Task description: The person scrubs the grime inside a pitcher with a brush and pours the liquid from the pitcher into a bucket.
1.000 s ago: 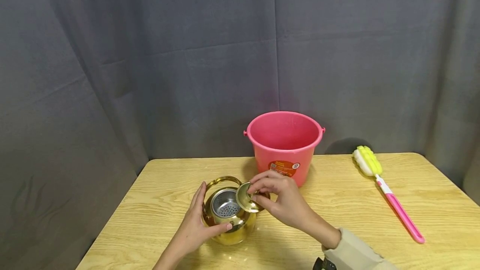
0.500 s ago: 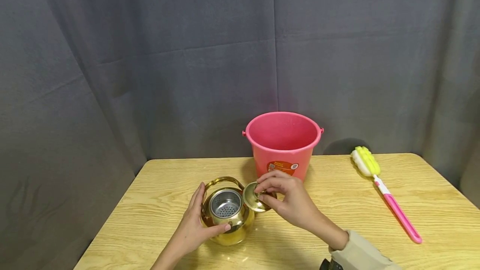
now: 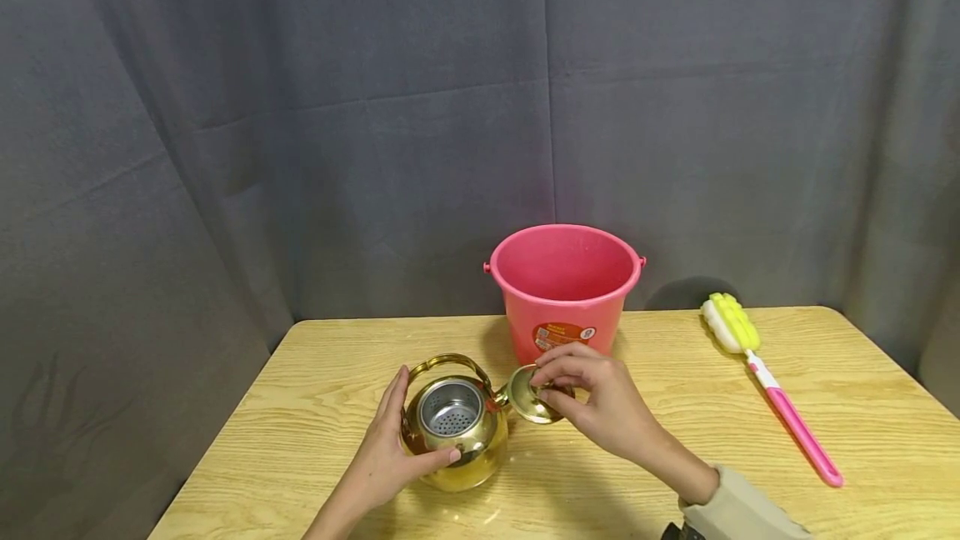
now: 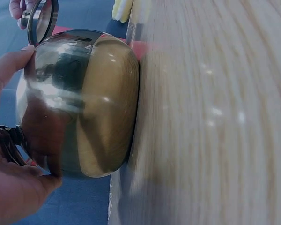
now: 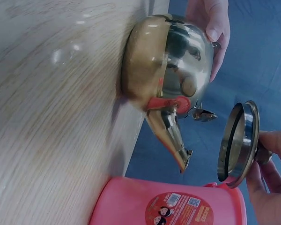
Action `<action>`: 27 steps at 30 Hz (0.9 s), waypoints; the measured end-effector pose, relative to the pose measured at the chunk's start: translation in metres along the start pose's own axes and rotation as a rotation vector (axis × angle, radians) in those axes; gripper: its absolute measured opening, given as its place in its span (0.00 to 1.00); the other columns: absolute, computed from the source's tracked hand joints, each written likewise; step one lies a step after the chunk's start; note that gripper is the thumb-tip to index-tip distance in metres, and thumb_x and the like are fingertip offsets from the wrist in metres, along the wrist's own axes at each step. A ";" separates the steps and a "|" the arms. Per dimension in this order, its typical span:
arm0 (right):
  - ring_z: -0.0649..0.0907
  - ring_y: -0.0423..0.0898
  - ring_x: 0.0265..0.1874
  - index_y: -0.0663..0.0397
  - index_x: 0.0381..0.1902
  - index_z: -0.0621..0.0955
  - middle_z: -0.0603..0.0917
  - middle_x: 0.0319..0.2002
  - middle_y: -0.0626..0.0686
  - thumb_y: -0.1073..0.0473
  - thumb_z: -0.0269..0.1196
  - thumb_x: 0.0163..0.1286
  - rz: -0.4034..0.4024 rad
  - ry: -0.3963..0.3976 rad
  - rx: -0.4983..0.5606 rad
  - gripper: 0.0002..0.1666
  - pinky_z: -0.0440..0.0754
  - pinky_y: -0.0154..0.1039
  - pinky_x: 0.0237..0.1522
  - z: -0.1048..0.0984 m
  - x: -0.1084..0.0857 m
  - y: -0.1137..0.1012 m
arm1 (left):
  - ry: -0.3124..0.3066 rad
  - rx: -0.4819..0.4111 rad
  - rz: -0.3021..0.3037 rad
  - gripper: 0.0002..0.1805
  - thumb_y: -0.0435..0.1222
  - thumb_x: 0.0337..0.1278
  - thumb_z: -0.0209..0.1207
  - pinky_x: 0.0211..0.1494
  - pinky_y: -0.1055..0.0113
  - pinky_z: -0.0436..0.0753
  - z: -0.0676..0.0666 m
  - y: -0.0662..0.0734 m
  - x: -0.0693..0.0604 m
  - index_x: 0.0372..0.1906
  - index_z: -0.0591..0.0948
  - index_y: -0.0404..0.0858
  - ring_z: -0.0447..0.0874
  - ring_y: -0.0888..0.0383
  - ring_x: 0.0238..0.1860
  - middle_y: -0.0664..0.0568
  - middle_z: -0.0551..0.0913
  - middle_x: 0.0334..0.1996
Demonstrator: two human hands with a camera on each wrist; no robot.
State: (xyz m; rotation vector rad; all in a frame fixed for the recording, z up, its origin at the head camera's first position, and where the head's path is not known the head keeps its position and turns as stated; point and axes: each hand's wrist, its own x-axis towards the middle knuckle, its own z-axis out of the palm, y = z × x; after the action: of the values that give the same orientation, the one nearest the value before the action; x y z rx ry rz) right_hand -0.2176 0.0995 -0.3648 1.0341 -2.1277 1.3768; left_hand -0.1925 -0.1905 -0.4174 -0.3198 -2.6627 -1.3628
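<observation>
A shiny gold teapot stands on the table with a perforated steel strainer in its open mouth. Its arched handle is raised. My left hand holds the pot from the left, thumb on the near side and fingers along the far left. To the right of the mouth, my right hand pinches the knob of the round gold lid. In the right wrist view the lid is clear of the pot, and the spout points towards the bucket.
Behind the right hand stands a pink bucket with a red label. A long brush with a yellow and white sponge head and pink handle lies at the right of the wooden table. A grey curtain hangs behind.
My right hand has carried the lid to the right, from over the edge of the teapot's mouth to beside it. The left hand stays on the pot.
</observation>
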 end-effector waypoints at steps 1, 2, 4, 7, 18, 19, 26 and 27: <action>0.83 0.45 0.39 0.54 0.33 0.86 0.83 0.41 0.52 0.77 0.70 0.53 -0.002 0.002 -0.004 0.14 0.84 0.38 0.40 -0.001 0.000 0.000 | 0.000 -0.003 -0.001 0.68 0.55 0.38 0.75 0.67 0.36 0.54 0.000 0.000 0.000 0.78 0.43 0.41 0.45 0.39 0.73 0.41 0.43 0.76; 0.83 0.45 0.39 0.54 0.33 0.86 0.83 0.41 0.52 0.77 0.70 0.53 -0.001 0.004 -0.008 0.14 0.84 0.38 0.40 -0.002 -0.001 0.001 | -0.001 -0.006 -0.002 0.68 0.55 0.38 0.75 0.66 0.36 0.54 0.000 0.000 0.000 0.78 0.43 0.41 0.44 0.39 0.73 0.41 0.43 0.76; 0.83 0.45 0.40 0.54 0.33 0.86 0.83 0.41 0.51 0.77 0.71 0.53 0.005 0.010 -0.016 0.14 0.83 0.37 0.40 -0.004 -0.002 0.002 | -0.001 -0.007 -0.005 0.68 0.55 0.38 0.75 0.67 0.36 0.54 0.000 0.000 0.000 0.78 0.42 0.42 0.44 0.39 0.73 0.41 0.43 0.76; 0.83 0.44 0.40 0.53 0.33 0.86 0.83 0.41 0.49 0.76 0.71 0.53 0.023 0.015 -0.032 0.14 0.83 0.36 0.40 -0.007 -0.005 0.004 | -0.005 -0.011 -0.011 0.68 0.55 0.38 0.75 0.66 0.35 0.54 0.000 -0.001 0.000 0.78 0.42 0.42 0.44 0.39 0.73 0.41 0.43 0.76; 0.83 0.44 0.39 0.53 0.33 0.86 0.83 0.41 0.49 0.76 0.71 0.53 0.062 0.019 -0.052 0.14 0.83 0.36 0.40 -0.016 -0.013 0.013 | 0.005 -0.033 -0.008 0.68 0.54 0.37 0.76 0.66 0.35 0.53 0.001 -0.001 0.000 0.78 0.43 0.44 0.44 0.39 0.73 0.42 0.43 0.76; 0.83 0.44 0.39 0.53 0.33 0.86 0.83 0.41 0.49 0.76 0.71 0.53 0.068 0.017 -0.054 0.14 0.83 0.36 0.40 -0.016 -0.014 0.013 | 0.007 -0.032 -0.006 0.69 0.54 0.36 0.76 0.66 0.35 0.53 0.001 -0.001 0.000 0.78 0.43 0.44 0.44 0.39 0.73 0.42 0.43 0.76; 0.83 0.45 0.38 0.52 0.33 0.86 0.82 0.41 0.48 0.76 0.71 0.53 0.106 0.007 -0.058 0.15 0.83 0.37 0.39 -0.019 -0.017 0.019 | 0.009 -0.033 -0.001 0.69 0.54 0.36 0.76 0.66 0.35 0.53 0.001 -0.001 0.000 0.78 0.43 0.44 0.45 0.39 0.73 0.41 0.44 0.76; 0.83 0.45 0.38 0.52 0.33 0.86 0.82 0.41 0.48 0.76 0.71 0.53 0.106 0.007 -0.062 0.15 0.83 0.37 0.39 -0.019 -0.017 0.020 | 0.008 -0.035 -0.002 0.69 0.54 0.36 0.76 0.66 0.35 0.53 0.001 -0.001 0.000 0.78 0.43 0.44 0.45 0.39 0.73 0.41 0.44 0.76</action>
State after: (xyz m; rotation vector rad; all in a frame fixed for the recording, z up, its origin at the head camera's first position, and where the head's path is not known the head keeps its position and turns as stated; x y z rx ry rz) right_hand -0.2231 0.1277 -0.3803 0.9034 -2.2339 1.3513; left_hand -0.1923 -0.1899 -0.4188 -0.3144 -2.6365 -1.4097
